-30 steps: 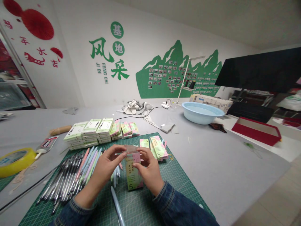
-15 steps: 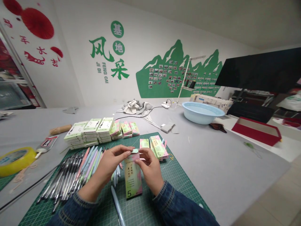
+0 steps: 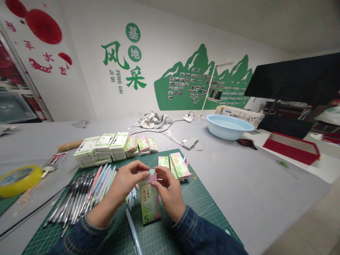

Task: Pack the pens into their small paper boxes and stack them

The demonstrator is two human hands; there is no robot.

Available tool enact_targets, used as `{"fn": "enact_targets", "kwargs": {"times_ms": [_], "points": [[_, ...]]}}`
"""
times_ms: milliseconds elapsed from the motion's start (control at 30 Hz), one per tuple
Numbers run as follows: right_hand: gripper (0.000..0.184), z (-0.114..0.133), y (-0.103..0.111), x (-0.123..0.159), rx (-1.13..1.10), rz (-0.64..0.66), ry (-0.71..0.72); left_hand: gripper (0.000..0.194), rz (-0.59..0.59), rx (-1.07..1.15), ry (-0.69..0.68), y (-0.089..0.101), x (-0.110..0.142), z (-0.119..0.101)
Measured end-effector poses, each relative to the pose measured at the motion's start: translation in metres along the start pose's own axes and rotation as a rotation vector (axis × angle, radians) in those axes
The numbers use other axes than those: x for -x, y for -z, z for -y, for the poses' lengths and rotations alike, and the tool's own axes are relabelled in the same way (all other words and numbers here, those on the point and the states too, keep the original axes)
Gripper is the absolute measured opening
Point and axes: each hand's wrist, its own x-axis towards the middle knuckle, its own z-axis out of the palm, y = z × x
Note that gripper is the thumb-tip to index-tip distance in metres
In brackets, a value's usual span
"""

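L hand (image 3: 126, 184) pinching top flap of green-pink box (image 3: 149, 202), R hand (image 3: 170, 186) clamped on its upper R side, box upright-ish over green cutting mat (image 3: 202, 212), btwn blue pen (image 3: 133, 232) & R hand, clear pens (image 3: 70, 202) to L

Looks like a small craft or sewing workshop to me: there's a sewing machine (image 3: 236, 114) with a thread stand (image 3: 209, 88) at the back of a big grey work table (image 3: 239, 170), plus a green cutting mat (image 3: 202, 209), fabric scraps (image 3: 151, 120) and a fat roll of yellow tape (image 3: 21, 180).
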Motion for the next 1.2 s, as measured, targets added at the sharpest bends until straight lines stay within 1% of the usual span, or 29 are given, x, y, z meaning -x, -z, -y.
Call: {"fn": "enact_targets", "kwargs": {"times_ms": [167,367,400,433,533,567,600,633,700,867,967,1067,1167,1200], "points": [[0.039,0.001,0.000,0.003,0.046,0.002,0.042,0.014,0.010,-0.057,-0.034,0.000,0.001,-0.009],[0.035,-0.001,-0.003,0.002,-0.010,-0.044,0.039,0.009,-0.110,-0.211,-0.182,-0.010,0.011,-0.014],[0.039,-0.001,-0.005,0.004,0.009,-0.046,0.031,0.009,-0.123,-0.232,-0.198,-0.012,0.013,-0.014],[0.046,-0.002,-0.007,0.006,0.045,-0.043,0.013,0.009,-0.132,-0.254,-0.211,-0.014,0.015,-0.014],[0.082,-0.005,-0.016,0.016,0.186,-0.021,-0.065,0.007,-0.169,-0.339,-0.254,-0.018,0.018,-0.011],[0.091,-0.007,-0.019,0.020,0.228,-0.024,-0.079,0.007,-0.185,-0.369,-0.271,-0.019,0.019,-0.010],[0.097,-0.008,-0.022,0.023,0.262,-0.034,-0.082,0.007,-0.199,-0.392,-0.287,-0.020,0.020,-0.009],[0.098,-0.009,-0.025,0.026,0.286,-0.050,-0.077,0.008,-0.208,-0.407,-0.302,-0.021,0.021,-0.008],[0.093,-0.010,-0.029,0.029,0.316,-0.077,-0.060,0.009,-0.218,-0.418,-0.332,-0.023,0.023,-0.007],[0.070,-0.010,-0.032,0.027,0.343,-0.084,-0.017,0.015,-0.229,-0.468,-0.430,-0.027,0.031,-0.007],[0.064,-0.007,-0.031,0.026,0.343,-0.097,0.002,0.019,-0.208,-0.460,-0.462,-0.029,0.035,-0.002],[0.060,-0.005,-0.029,0.024,0.344,-0.122,-0.007,0.028,-0.200,-0.431,-0.431,-0.028,0.038,0.008],[0.061,-0.006,-0.029,0.024,0.368,-0.151,-0.025,0.049,-0.156,-0.383,-0.326,-0.023,0.038,0.015],[0.063,-0.007,-0.029,0.024,0.377,-0.158,-0.025,0.052,-0.129,-0.360,-0.289,-0.021,0.038,0.015]]}}
